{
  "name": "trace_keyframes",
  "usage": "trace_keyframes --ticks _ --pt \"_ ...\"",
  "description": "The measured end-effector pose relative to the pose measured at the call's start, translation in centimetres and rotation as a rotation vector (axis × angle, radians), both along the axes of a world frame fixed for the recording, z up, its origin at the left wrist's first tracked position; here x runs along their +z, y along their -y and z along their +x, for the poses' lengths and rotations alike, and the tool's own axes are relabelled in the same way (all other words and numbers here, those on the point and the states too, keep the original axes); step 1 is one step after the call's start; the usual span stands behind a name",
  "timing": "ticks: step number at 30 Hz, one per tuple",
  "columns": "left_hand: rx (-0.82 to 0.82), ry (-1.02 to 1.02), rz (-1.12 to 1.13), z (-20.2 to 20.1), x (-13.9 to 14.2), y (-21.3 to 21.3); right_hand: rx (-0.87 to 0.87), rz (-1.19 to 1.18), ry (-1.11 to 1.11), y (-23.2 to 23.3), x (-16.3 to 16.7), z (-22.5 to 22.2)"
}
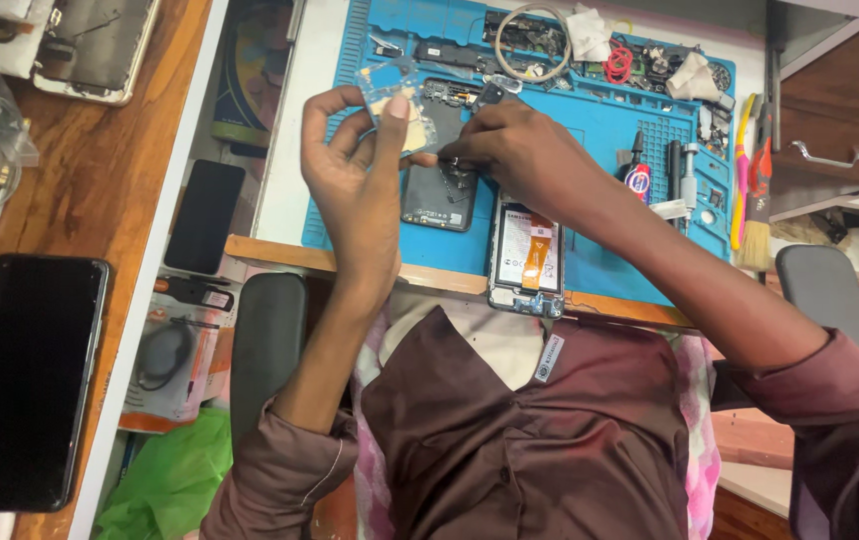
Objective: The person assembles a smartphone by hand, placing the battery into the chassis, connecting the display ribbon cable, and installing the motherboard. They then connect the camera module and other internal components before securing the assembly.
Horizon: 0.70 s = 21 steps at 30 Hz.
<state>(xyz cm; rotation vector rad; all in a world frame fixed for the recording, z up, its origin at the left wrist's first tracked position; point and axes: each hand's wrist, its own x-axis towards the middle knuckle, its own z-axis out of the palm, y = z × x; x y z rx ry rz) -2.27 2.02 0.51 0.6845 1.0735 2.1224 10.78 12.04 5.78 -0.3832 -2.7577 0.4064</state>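
We lift a small phone part [397, 105] pinched in our left hand [355, 170]; our right hand [510, 150] pinches something unseen, working above the blue repair mat [590, 130].

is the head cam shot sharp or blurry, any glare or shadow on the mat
Head view: evenly lit and mostly sharp; the left hand and right hand are slightly soft; only a faint shadow on the blue mat beneath them; no strong glare; edges bend a little.
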Motion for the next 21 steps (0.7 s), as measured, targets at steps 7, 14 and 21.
trace_keyframes --ticks 7,14,21 --pt "-0.087 0.011 -0.015 0.3 -0.1 -0.1 -0.024 -0.056 0.015 -0.3 -0.3 0.1" --pt "-0.120 -0.043 -0.039 0.1 0.0 0.0 -0.090 -0.293 -0.104 -2.0 -0.3 1.6" --pt "-0.217 -0.113 -0.139 0.5 -0.2 -0.2 -0.163 -0.458 -0.246 -3.4 1.2 4.0"
